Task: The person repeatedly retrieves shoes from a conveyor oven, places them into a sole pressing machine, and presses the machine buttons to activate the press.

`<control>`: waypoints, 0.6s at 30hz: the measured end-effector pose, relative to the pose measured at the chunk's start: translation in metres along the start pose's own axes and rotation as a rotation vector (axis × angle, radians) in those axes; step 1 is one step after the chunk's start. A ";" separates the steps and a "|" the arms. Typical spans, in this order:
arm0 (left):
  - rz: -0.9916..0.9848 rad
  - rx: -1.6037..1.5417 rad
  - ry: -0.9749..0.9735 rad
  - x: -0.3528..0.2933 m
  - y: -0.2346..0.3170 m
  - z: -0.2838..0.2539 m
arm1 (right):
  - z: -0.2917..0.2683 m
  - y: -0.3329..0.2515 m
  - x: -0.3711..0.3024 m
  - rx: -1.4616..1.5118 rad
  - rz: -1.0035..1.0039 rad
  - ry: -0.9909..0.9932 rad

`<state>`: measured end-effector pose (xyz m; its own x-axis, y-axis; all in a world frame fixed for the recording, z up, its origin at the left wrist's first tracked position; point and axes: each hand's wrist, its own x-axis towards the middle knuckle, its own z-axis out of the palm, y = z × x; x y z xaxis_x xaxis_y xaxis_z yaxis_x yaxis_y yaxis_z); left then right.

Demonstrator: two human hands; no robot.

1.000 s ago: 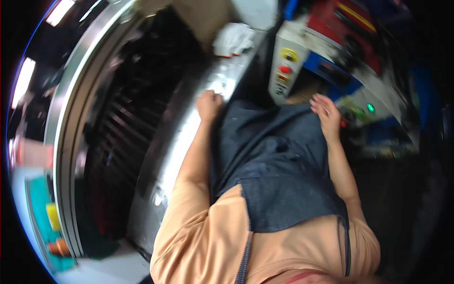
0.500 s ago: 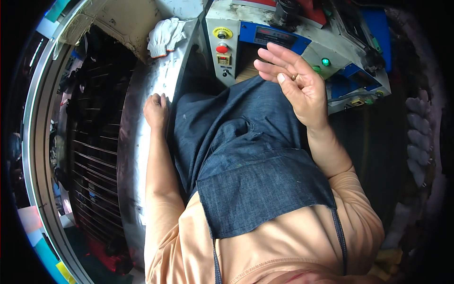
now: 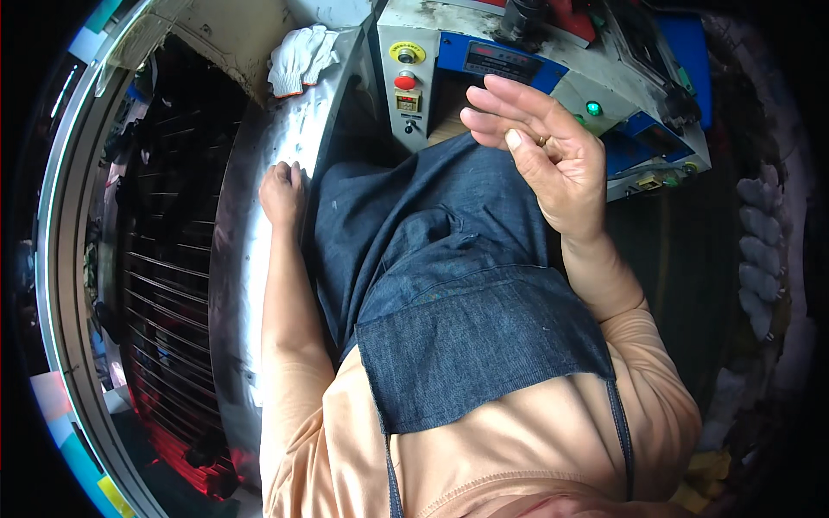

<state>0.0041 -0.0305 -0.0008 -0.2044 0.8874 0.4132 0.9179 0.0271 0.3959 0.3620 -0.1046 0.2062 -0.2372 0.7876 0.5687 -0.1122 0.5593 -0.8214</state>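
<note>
My left hand (image 3: 283,194) rests on a worn metal ledge (image 3: 245,285), its fingers curled in and nothing visible in them. A pair of white knit gloves (image 3: 300,60) with orange-edged cuffs lies on the ledge beyond it. Raised in front of the machine, my right hand (image 3: 553,160) has its palm turned inward. Its fingers are stretched out, the thumb lies across toward the palm, and a ring shows on one finger. It holds nothing. A dark blue denim apron (image 3: 484,345) covers my lap.
The pale machine (image 3: 622,82) ahead carries a red push button (image 3: 405,80), a small display (image 3: 503,62) and a lit green button (image 3: 593,108). Left of the ledge runs a row of thin metal bars (image 3: 168,289) with a red glow. Grey padded shapes (image 3: 760,250) stand far right.
My right hand has tilted slightly and its thumb sits a little closer to the fingers. The red glow among the bars at lower left is brighter. My left hand stays on the ledge.
</note>
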 end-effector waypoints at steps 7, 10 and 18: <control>-0.007 0.014 -0.008 0.002 0.001 -0.002 | 0.002 -0.004 0.000 0.008 -0.021 0.001; -0.236 -0.136 -0.053 0.001 0.004 -0.009 | 0.003 -0.008 -0.001 0.003 -0.018 -0.011; 0.464 -0.829 0.110 -0.018 0.191 -0.141 | 0.014 -0.017 -0.003 0.018 -0.005 -0.005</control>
<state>0.1352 -0.1059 0.1835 0.0493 0.6784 0.7331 0.3916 -0.6883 0.6107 0.3512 -0.1201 0.2176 -0.2410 0.7835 0.5727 -0.1306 0.5586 -0.8191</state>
